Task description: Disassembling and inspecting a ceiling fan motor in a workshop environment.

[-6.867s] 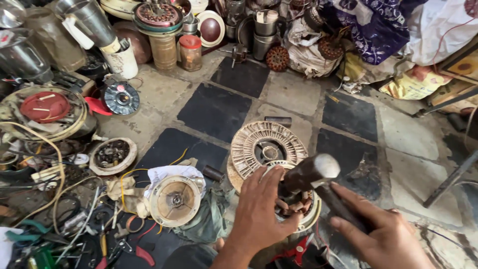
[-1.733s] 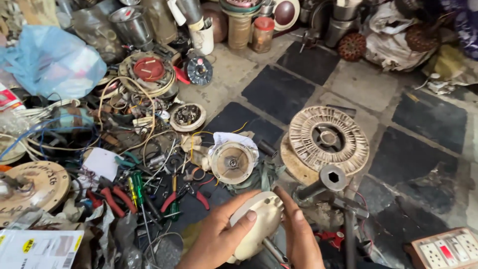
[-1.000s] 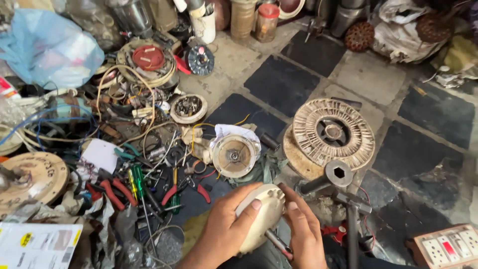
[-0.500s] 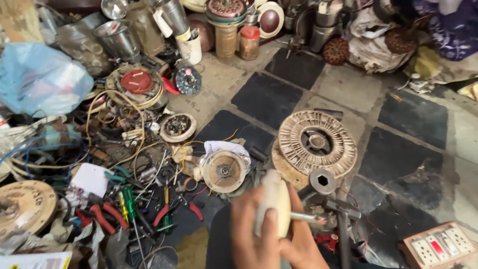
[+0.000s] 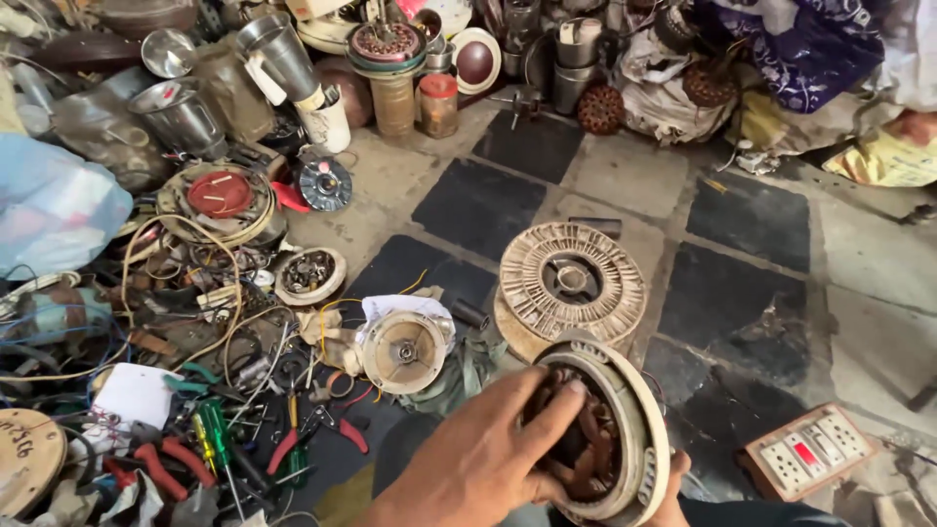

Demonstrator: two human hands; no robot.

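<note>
I hold a round cream-coloured motor housing (image 5: 634, 439) with brown copper windings inside, tilted up on edge near the bottom of the view. My left hand (image 5: 478, 459) grips its near side, fingers reaching into the windings. Only the fingertips of my right hand (image 5: 669, 488) show, under the housing's lower right rim. Just beyond it a slotted round stator disc (image 5: 571, 278) lies flat on the tiled floor. A round cream motor cover (image 5: 402, 349) lies to the left of my hands.
Pliers and screwdrivers (image 5: 210, 444) lie in a heap with wires at the lower left. A red-centred coil (image 5: 217, 195), metal jars (image 5: 283, 54) and tins crowd the back. A socket board (image 5: 805, 451) sits at the right. Cloth bundles (image 5: 800, 49) fill the far right corner.
The hammer I held at first is gone from my hands. I picked up the motor housing and have turned it from its cream outer face to its open side with windings.
</note>
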